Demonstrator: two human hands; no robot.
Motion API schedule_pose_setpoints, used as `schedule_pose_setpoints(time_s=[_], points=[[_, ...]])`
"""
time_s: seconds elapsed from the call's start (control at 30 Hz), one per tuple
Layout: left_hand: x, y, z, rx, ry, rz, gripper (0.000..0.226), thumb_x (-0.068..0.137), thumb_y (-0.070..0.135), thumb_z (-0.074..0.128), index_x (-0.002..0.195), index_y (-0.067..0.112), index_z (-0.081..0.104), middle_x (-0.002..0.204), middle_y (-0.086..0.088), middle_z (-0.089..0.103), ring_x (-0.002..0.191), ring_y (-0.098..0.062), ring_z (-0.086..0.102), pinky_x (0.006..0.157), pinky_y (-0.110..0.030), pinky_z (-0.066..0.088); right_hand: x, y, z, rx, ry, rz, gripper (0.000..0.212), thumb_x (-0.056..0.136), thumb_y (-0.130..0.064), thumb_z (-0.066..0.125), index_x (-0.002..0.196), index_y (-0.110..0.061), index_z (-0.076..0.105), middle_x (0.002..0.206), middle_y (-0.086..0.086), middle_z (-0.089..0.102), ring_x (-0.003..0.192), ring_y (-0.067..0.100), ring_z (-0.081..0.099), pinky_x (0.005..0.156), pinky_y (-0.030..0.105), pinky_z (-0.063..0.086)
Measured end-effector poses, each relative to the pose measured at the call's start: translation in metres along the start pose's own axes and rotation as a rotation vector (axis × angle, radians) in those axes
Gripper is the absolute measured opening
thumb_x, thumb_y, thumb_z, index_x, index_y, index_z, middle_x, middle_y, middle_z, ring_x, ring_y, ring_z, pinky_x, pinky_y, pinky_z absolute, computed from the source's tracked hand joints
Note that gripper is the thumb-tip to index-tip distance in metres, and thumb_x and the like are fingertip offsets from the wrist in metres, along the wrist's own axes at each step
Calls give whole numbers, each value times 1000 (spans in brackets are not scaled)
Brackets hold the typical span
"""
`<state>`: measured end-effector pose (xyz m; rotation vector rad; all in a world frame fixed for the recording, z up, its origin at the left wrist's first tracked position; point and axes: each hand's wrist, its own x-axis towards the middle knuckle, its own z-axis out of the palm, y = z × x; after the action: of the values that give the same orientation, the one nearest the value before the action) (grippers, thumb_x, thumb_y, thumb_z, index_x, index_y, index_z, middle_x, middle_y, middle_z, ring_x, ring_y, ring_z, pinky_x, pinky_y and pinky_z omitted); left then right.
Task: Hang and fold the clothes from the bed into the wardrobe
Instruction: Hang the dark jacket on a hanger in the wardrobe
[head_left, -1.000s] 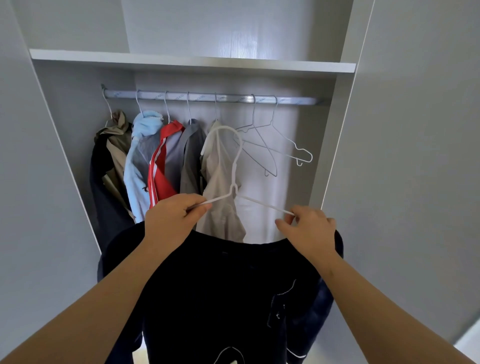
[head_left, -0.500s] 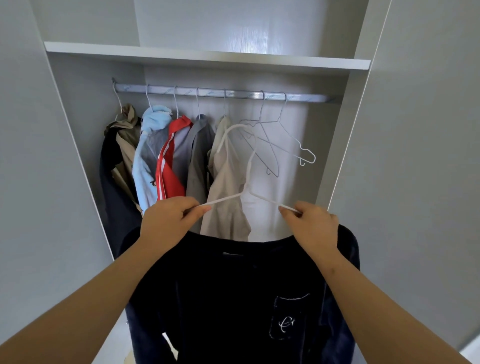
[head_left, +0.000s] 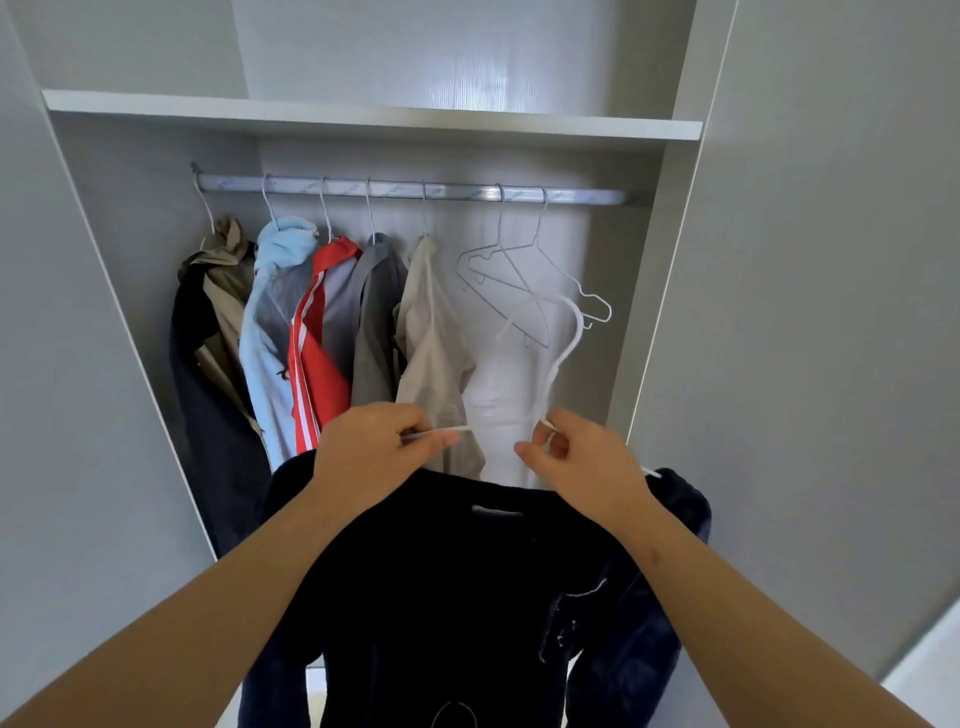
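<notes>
Pinching thin white hanger (head_left: 577, 327), velvety dark top (head_left: 457, 571)

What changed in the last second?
The white hanger has shifted right, from in front of the beige garment to before the empty hangers. The right hand slid from its arm end to the neck below the hook. The left hand still pinches the other arm; the dark top still hangs on it.
</notes>
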<state>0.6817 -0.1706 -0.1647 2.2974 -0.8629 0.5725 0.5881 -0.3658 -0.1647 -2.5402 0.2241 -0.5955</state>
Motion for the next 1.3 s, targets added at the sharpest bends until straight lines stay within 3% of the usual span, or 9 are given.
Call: schedule_pose_setpoints(time_s=[0.17,0.33,0.5,0.57,0.73,0.87,1.0,1.17,1.3], points=[[-2,7,15,20,-102,-57,37,77,55,61,54,29,49,52,9,46,55,-3,46,52,-17,30,1,-1,-8,130,-71,88,49,93,-48,43,58,-15,35,54,-4,39,52,13,37,54,27,29],[4,5,20,-164,-337,-68,12,81,39,66,77,29,61,79,12,57,74,0,51,69,-20,41,3,12,-8,154,-154,214,50,95,-43,44,53,-15,42,51,-4,43,53,13,42,56,27,33],[4,-6,25,-197,-354,-96,3,87,23,61,85,21,61,87,9,55,81,-5,52,67,-12,36,0,23,-5,100,-249,379,42,97,-34,45,60,-13,46,54,-1,42,50,11,39,48,22,27],[4,-6,30,-216,-386,-142,6,88,22,59,82,24,59,86,10,56,81,-7,54,71,-13,40,-1,25,-2,208,-304,466,37,96,-29,47,63,-13,44,55,1,36,47,12,31,44,21,24],[11,-9,38,-228,-365,-186,5,90,24,57,85,24,60,89,11,58,77,1,53,63,-4,38,-1,27,-5,630,-370,632,25,95,-8,47,71,-7,54,56,2,42,39,7,32,32,15,24],[21,-10,45,-239,-331,-224,5,90,27,58,88,23,60,91,11,59,81,-3,54,66,-11,38,7,29,-1,840,-328,628,24,97,-3,41,76,-6,54,58,3,47,33,6,36,31,16,26],[39,-12,47,-254,-313,-227,6,90,26,57,89,22,61,90,11,60,82,-6,56,73,-17,41,28,32,4,925,-327,629,18,98,-8,40,86,-8,54,63,3,45,33,9,35,31,16,25],[80,-24,50,-261,-253,-216,4,90,23,58,87,22,60,88,11,59,77,-3,53,67,-14,38,69,33,14,998,-310,642,19,97,-5,38,87,-8,54,54,1,45,31,8,32,32,14,24],[122,-40,61,-285,-217,-218,6,89,22,57,90,19,62,97,4,63,89,-11,57,80,-23,43,114,35,23,1082,-240,664,23,97,-2,34,84,-8,52,54,1,43,29,5,28,29,12,19]])
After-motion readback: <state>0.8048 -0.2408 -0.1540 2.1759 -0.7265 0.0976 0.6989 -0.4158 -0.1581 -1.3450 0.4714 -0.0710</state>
